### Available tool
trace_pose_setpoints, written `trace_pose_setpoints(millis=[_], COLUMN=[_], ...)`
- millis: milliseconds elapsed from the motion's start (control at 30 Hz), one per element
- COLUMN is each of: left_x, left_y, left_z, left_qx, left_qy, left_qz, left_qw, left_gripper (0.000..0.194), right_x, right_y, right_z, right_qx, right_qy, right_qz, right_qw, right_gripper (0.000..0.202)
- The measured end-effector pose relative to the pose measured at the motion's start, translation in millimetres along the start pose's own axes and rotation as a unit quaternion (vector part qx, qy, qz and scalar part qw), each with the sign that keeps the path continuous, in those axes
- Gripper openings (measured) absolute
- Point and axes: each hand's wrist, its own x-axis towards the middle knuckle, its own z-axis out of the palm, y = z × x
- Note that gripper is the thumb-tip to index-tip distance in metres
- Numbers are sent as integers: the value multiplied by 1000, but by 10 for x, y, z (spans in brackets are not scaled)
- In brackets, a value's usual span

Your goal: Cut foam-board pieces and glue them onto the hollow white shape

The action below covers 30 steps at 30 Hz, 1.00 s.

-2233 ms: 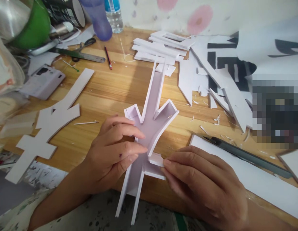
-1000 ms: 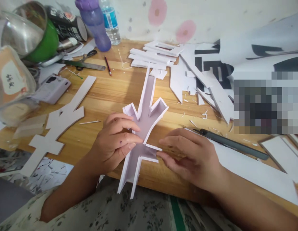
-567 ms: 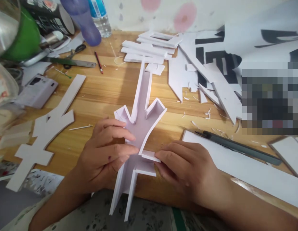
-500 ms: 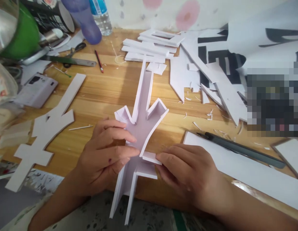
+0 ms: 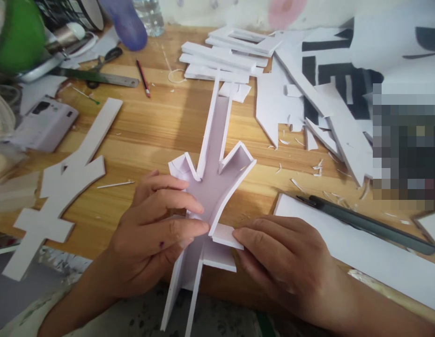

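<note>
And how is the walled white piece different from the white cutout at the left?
The walled piece has raised edges, while the cutout lies flat. The left hand touches the walled piece; neither hand touches the cutout. Both are whitish, with several arms.

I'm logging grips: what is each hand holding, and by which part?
Right hand: a short white strip, pinched by its outer end. Left hand: the white walled frame, held around its middle.

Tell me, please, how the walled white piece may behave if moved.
The walled white piece is probably stiff, as walls line its edges. Those thin, upright walls may snap if squeezed. It might tip if pushed nearer, its near end overhanging the table.
</note>
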Motion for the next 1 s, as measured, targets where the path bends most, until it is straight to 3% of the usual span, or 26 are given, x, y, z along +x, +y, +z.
trace_pose_setpoints(millis=[600,1000], left_x=[5,-14], left_y=[-2,0], left_z=[-11,-22], left_qx=[8,3], left_qy=[-4,-9], left_qz=[0,0], left_qw=[1000,1000], left_gripper=[22,22], right_x=[31,13], right_y=[-1,-14], right_z=[-11,2], right_qx=[20,-14], right_qy=[-27,-11], right_qz=[4,-3], right_qw=[999,1000], right_gripper=[15,13])
